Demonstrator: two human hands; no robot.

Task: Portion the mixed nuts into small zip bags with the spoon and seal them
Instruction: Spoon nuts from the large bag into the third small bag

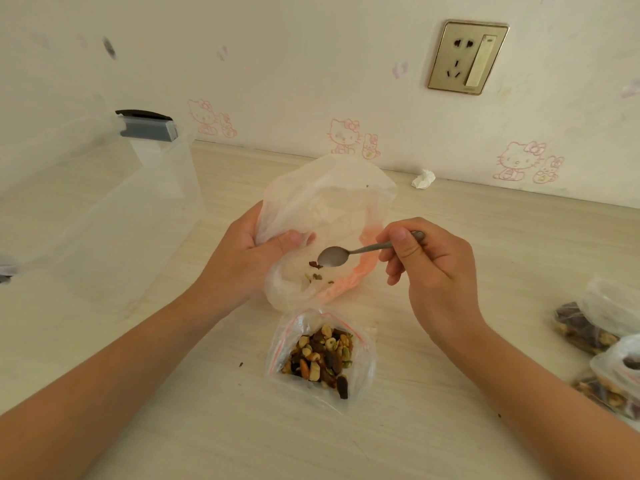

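My left hand grips the left edge of a large clear plastic bag, thumb pressed on its rim, holding its mouth wide. Only a few nut bits lie inside it. My right hand pinches the handle of a metal spoon; its bowl sits inside the big bag, beside the bits, and looks bare. Just in front lies a small zip bag with a red seal strip, mouth unsealed, holding a heap of mixed nuts.
Filled small bags lie at the right edge of the pale wooden table. A clear plastic storage box with a grey latch stands at the left. A crumpled tissue lies by the wall. A nut crumb is on the table.
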